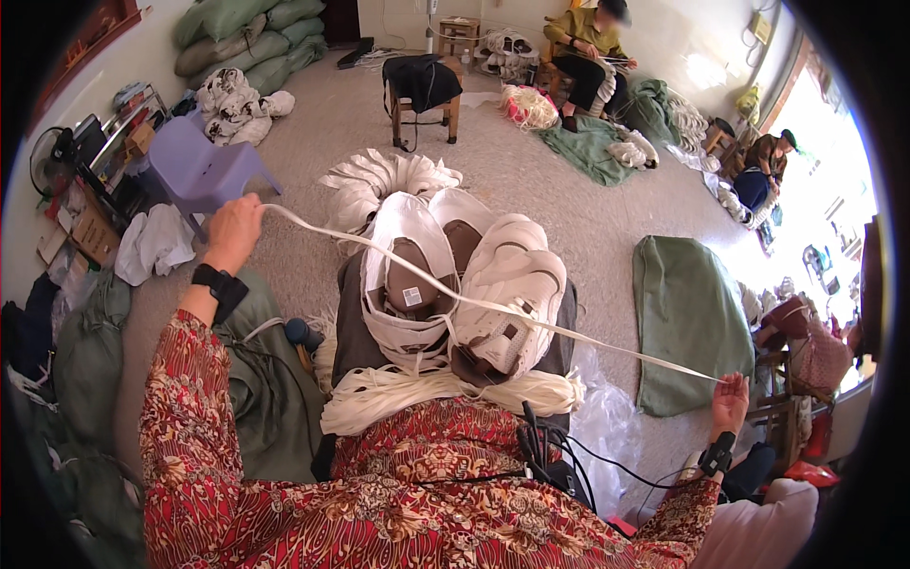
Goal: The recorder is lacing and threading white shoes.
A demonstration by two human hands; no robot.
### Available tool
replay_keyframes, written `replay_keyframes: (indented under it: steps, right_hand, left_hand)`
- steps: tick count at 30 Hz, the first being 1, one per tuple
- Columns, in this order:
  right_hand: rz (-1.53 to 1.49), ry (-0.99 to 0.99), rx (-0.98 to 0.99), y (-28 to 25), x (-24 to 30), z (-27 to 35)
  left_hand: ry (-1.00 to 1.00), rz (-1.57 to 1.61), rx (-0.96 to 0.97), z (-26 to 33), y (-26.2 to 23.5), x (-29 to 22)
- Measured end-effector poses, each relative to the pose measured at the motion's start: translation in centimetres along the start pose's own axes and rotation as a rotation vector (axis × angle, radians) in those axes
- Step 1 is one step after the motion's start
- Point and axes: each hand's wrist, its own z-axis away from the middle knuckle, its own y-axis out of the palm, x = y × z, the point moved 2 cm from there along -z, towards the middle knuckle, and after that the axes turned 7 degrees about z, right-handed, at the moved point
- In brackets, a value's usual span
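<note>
A long white shoelace (616, 345) is stretched between my two hands across my lap. My left hand (235, 230), raised at the left, is closed on one end. Out at the lower right, my right hand (730, 406) pinches the other end. Beneath the lace, a white shoe upper (379, 302) lies with its brown inside showing, partly overlapping another. Beside it a white shoe upper (517, 251) lies with its patterned side up; the lace crosses over it. A bundle of cream laces (389, 398) rests across my lap, nearest my body.
Fanned white uppers (355, 194) sit beyond my knees. A purple chair (204, 163) stands left and a stool with black cloth (424, 85) ahead. A green sack (690, 327) lies right. One person (588, 47) sits far off; another person (763, 171) is by the bright doorway.
</note>
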Motion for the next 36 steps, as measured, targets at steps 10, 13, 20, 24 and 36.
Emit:
replay_keyframes:
  steps: [10,13,20,24,36]
  right_hand:
    - [0.587,0.318,0.568,25.4,-18.0,12.8]
    - [0.935,0.308,0.901,31.5,-21.4,17.5]
    - [1.199,-0.748,1.024,35.4,-22.2,19.4]
    - [1.071,-0.089,0.932,32.7,-22.7,18.5]
    - [1.102,-0.315,1.067,35.2,-23.0,19.7]
  left_hand:
    - [-0.509,1.686,0.905,10.5,4.6,-24.2]
    - [-0.369,1.641,0.86,10.5,7.9,-25.8]
    - [-0.016,1.333,0.612,9.5,8.6,-28.2]
    - [0.019,1.396,0.432,9.1,8.2,-28.4]
    - [0.153,1.297,0.41,9.6,7.8,-28.6]
